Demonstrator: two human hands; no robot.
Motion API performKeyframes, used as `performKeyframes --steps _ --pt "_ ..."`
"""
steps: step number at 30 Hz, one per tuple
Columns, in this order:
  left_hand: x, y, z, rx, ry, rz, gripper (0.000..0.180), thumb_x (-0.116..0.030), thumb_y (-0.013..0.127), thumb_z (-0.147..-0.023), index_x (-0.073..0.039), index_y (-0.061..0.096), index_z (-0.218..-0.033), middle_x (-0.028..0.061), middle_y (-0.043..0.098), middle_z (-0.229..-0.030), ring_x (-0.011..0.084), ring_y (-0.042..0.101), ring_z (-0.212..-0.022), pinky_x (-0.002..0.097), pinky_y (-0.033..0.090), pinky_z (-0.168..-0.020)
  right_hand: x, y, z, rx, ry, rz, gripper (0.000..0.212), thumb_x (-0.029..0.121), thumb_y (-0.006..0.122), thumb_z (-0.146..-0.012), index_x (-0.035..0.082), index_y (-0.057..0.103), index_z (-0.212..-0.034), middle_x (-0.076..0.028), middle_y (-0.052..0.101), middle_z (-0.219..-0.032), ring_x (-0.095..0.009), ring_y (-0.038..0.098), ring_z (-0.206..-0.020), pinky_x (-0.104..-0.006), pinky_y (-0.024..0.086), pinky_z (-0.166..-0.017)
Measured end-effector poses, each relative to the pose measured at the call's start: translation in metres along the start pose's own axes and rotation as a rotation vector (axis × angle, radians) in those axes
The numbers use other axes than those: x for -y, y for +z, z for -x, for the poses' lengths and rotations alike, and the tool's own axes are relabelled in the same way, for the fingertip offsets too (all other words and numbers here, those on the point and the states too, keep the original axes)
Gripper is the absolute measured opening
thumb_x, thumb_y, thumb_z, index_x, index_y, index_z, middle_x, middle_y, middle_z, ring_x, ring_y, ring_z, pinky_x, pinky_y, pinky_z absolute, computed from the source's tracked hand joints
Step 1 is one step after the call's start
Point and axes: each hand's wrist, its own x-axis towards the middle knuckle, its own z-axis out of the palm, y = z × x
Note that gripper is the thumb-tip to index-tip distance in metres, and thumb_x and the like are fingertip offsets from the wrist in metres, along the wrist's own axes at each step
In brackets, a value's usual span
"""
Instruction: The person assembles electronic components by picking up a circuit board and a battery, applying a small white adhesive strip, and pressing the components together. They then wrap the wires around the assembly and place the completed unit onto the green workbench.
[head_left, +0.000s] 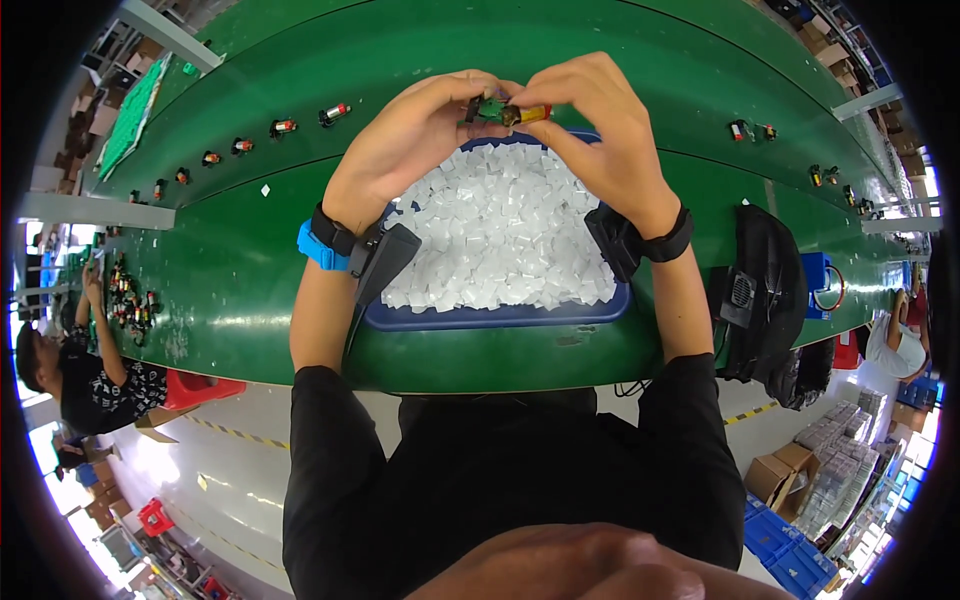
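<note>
Above the far rim of a blue tray (480,320), both hands hold one small assembly (512,114) with a green board and a yellow-orange cylinder. My left hand (405,145) grips its board end, the fingers curled and partly hidden behind it. The cylinder end is pinched between the thumb and forefinger of my right hand (605,130). Beneath the hands, the tray is heaped with small white squares (500,225) that look like thin packets or pads. Each wrist wears a strap with a black device.
Similar small assemblies (283,128) line the green bench (230,290) at left, and more (740,131) lie at right. A black bag (770,285) and a blue box (818,285) sit on the right. A co-worker (85,365) handles a pile of assemblies at far left.
</note>
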Motion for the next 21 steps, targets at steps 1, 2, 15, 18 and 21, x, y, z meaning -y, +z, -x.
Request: performKeyframes --steps 1,2,15,18,21 --pt "0.0 0.0 0.0 0.007 -0.009 0.117 0.026 -0.023 0.053 -0.103 0.001 0.061 -0.107 0.0117 0.062 -0.116 0.0171 0.058 -0.108 0.0376 0.049 -0.095 0.0 0.001 0.0 0.001 0.0 -0.001 0.026 0.0 0.081 -0.075 0.005 0.071 -0.099 -0.005 0.071 -0.1 -0.021 0.063 -0.091 -0.0318 0.053 -0.079" --pt "0.001 0.0 0.0 0.006 -0.01 0.118 0.026 -0.023 0.053 -0.103 0.001 0.061 -0.107 0.0117 0.062 -0.116 0.0171 0.058 -0.108 0.0376 0.049 -0.095 0.001 0.002 0.0 0.015 -0.009 -0.009 0.027 -0.001 0.081 -0.075 0.005 0.071 -0.099 -0.005 0.071 -0.1 -0.021 0.063 -0.091 -0.0316 0.053 -0.078" --pt "-0.003 0.018 0.007 -0.249 -0.036 -0.589 0.031 -0.03 0.051 -0.104 -0.003 0.065 -0.104 0.0076 0.066 -0.096 0.0151 0.065 -0.088 0.031 0.055 -0.07 0.006 -0.002 0.002 -0.005 0.008 -0.023 0.026 -0.002 0.079 -0.071 0.005 0.073 -0.096 -0.002 0.073 -0.095 -0.02 0.062 -0.085 -0.0275 0.053 -0.066" --pt "-0.001 0.008 0.007 -0.244 -0.143 -0.533 0.029 -0.029 0.051 -0.103 -0.003 0.065 -0.106 0.0074 0.066 -0.095 0.015 0.065 -0.088 0.0314 0.054 -0.068 0.015 0.001 0.001 0.04 -0.09 0.041 0.024 -0.002 0.078 -0.072 0.006 0.073 -0.093 0.0 0.074 -0.095 -0.02 0.062 -0.083 -0.0274 0.053 -0.065" --pt "0.003 0.001 0.004 -0.127 -0.175 -0.2 0.028 -0.025 0.05 -0.1 -0.002 0.065 -0.107 0.0078 0.066 -0.095 0.0156 0.065 -0.087 0.0311 0.054 -0.067 0.024 -0.002 -0.001 0.096 -0.16 0.19 0.023 -0.003 0.078 -0.071 0.007 0.073 -0.091 0.001 0.075 -0.095 -0.02 0.063 -0.082 -0.0279 0.054 -0.065"
